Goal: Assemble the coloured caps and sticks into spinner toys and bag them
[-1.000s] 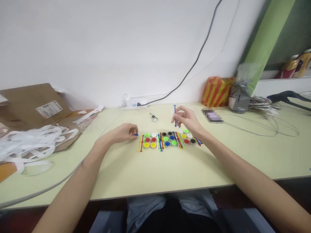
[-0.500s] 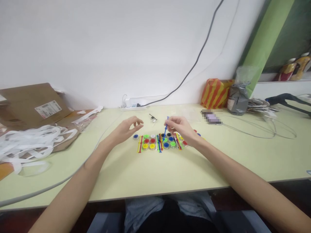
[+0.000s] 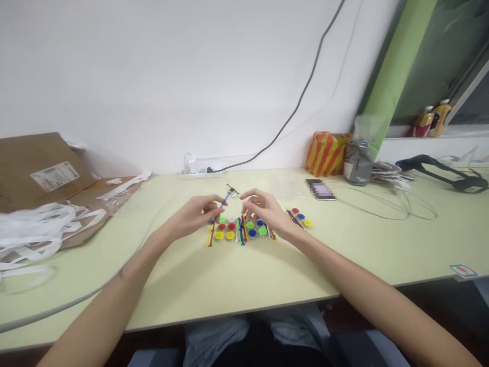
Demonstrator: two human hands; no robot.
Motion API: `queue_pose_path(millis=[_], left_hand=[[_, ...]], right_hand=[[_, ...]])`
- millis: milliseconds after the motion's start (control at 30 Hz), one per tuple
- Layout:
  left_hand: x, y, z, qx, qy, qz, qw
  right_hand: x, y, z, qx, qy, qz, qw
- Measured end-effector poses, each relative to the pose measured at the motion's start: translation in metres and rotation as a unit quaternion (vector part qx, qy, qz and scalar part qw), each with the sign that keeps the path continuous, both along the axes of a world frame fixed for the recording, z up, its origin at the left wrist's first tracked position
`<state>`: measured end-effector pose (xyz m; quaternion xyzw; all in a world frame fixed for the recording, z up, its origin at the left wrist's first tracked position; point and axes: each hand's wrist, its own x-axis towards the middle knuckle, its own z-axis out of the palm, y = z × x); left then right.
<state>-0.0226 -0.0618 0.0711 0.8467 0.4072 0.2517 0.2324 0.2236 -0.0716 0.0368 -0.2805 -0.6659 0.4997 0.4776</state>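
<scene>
My left hand (image 3: 194, 216) pinches a slim blue plastic stick (image 3: 226, 199), which tilts up to the right above the table. A short way to the right, my right hand (image 3: 265, 210) hovers over the parts with its fingers apart and curved, holding nothing. Under and between both hands lie rows of round discs with coloured centres: a yellow disc (image 3: 229, 236), a red disc (image 3: 221, 227), a blue disc (image 3: 252, 233), a green disc (image 3: 262, 231) and several more. Bundles of coloured sticks (image 3: 241, 232) lie among them. My hands partly hide the back rows.
Behind the discs lies a small black piece (image 3: 232, 189) by the power strip (image 3: 202, 173). A phone (image 3: 321, 189), a striped bag (image 3: 324, 155) and a grey pouch (image 3: 358, 163) stand right. White straps (image 3: 57, 229) and cardboard (image 3: 34, 163) cover the left. A cable (image 3: 87, 291) crosses the table.
The blue stick has passed from my right hand to my left. My right hand has opened, and the whole view has shifted a little to the right.
</scene>
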Motion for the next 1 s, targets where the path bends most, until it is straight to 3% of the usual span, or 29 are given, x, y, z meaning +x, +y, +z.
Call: queue_pose_path(millis=[133,333,567,1000], left_hand=[[-0.034,0.000,0.007,0.016,0.052,0.101,0.993],[-0.064,-0.029,-0.008,-0.033,0.206,0.122,0.970],[-0.053,-0.036,-0.018,-0.019,0.250,0.076,0.965],[-0.041,-0.045,-0.020,0.023,0.273,0.064,0.960]], right_hand=[[0.006,0.008,-0.002,-0.008,0.008,-0.055,0.998],[0.005,0.009,-0.003,0.001,-0.016,-0.059,0.998],[0.005,0.009,-0.004,0.023,-0.040,-0.036,0.998],[0.006,0.006,-0.001,0.055,-0.082,-0.040,0.994]])
